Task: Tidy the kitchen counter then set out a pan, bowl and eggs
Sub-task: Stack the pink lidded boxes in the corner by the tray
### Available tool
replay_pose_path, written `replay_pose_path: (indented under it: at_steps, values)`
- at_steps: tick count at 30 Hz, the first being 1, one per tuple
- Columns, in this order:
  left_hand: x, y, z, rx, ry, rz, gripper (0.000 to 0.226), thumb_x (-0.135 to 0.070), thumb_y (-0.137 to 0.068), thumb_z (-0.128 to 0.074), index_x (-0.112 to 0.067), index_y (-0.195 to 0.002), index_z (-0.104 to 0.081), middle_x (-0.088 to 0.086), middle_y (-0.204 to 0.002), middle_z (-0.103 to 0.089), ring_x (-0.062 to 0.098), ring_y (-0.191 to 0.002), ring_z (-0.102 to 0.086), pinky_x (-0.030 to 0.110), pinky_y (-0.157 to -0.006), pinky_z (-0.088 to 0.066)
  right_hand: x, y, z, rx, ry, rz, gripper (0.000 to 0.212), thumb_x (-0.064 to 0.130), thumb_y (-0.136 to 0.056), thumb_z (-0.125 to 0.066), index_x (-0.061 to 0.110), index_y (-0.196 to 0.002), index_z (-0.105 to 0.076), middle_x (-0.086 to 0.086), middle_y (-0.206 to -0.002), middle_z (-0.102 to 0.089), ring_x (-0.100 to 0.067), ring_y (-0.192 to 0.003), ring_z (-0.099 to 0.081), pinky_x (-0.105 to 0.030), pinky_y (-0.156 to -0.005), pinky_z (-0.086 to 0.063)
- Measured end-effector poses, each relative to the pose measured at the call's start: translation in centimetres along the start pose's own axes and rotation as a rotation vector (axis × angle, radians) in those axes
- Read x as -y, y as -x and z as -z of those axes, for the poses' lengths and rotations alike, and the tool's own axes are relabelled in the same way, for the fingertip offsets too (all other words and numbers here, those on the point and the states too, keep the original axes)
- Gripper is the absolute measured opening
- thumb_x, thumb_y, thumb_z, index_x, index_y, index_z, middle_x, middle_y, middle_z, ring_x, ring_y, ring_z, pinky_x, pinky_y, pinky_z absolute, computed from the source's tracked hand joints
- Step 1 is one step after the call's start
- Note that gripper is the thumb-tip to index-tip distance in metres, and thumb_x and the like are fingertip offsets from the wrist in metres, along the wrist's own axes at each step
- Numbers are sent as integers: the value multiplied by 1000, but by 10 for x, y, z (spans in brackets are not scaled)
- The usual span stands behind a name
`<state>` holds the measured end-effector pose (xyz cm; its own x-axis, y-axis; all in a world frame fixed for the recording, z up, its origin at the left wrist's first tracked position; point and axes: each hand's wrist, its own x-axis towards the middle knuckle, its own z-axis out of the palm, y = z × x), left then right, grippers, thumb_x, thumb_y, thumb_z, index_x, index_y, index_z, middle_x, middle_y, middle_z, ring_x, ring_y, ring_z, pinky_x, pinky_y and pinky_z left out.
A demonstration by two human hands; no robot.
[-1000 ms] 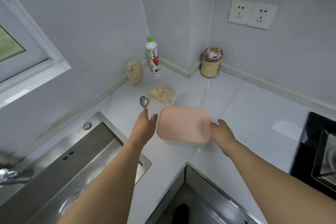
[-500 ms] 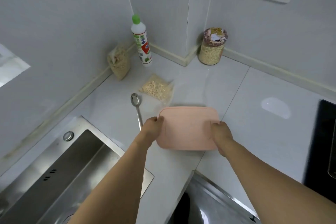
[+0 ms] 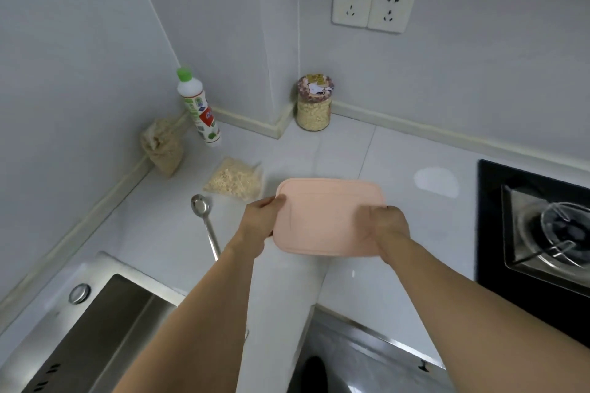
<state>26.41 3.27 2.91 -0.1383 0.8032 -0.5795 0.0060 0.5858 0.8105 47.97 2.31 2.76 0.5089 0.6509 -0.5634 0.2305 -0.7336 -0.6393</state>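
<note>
A pink lidded container (image 3: 330,217) is gripped at both short sides, left hand (image 3: 260,226) on its left edge, right hand (image 3: 388,228) on its right edge, fingers curled under and thumbs on the lid. Whether it rests on the desk (image 3: 399,163) or is held just above cannot be told; only the lid shows, contents hidden. Tidying is judged early-stage: plenty of clutter is left on the desk. A metal spoon (image 3: 204,220) lies just left of the left hand, bowl end pointing away. A flat clear bag of oats (image 3: 233,182) lies just beyond the container's far-left corner. A second, fuller bag of grain (image 3: 162,147) is propped against the left wall, beside an upright dish soap bottle (image 3: 199,108) with a green cap. A glass jar of oats (image 3: 314,104) with a patterned lid stands in the back corner, well apart from the hands. A sink (image 3: 105,322) is seen lower left, a black hob (image 3: 542,223) at right with a clear glassy item on it, too blurred to name. No pan, bowl or eggs are seen anywhere, so the setting-out part is judged not yet begun. Where the container is meant to go cannot be told. Remaining, as judged: container, spoon and bags to be cleared away, then pan, bowl and eggs to be fetched and set out.
</note>
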Motion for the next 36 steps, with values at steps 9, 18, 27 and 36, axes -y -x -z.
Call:
replay_pose_path:
  at_steps: [9, 18, 27, 36]
  values:
    - [-29, 51, -133, 164, -60, -50, 16, -30, -93, -61, -22, -107, -62, 3, -96, -66, 23, -82, -60, 35, -73, -51, -45, -4, 139, -145, -207, -29, 33, 16, -90, -53, 1, -119, -59, -13, -109, -62, -24, -86, -53, -34, -75, -45]
    - [-4, 161, -306, 330, -158, -132, 14, -31, -93, -61, -18, -94, -64, 6, -96, -68, 30, -94, -65, 43, -86, -53, -154, 31, 319, -418, -420, -156, 36, 17, -95, -37, 9, -125, -56, -13, -118, -58, -32, -96, -50, -35, -82, -40]
    - [59, 298, -477, 543, -293, -198, 19, -27, -90, -63, -10, -99, -64, 8, -98, -68, 29, -93, -65, 44, -90, -53, -310, 76, 478, -586, -710, -230, 34, 25, -94, -41, 16, -123, -56, -7, -103, -53, -32, -95, -50, -40, -81, -43]
    - [117, 420, -606, 756, -548, -363, 20, -21, -89, -59, -3, -98, -61, 8, -85, -63, 17, -65, -58, 17, -40, -40, -437, 116, 589, -765, -885, -293, 32, 30, -95, -39, 10, -112, -58, -9, -105, -57, -33, -95, -52, -39, -84, -44]
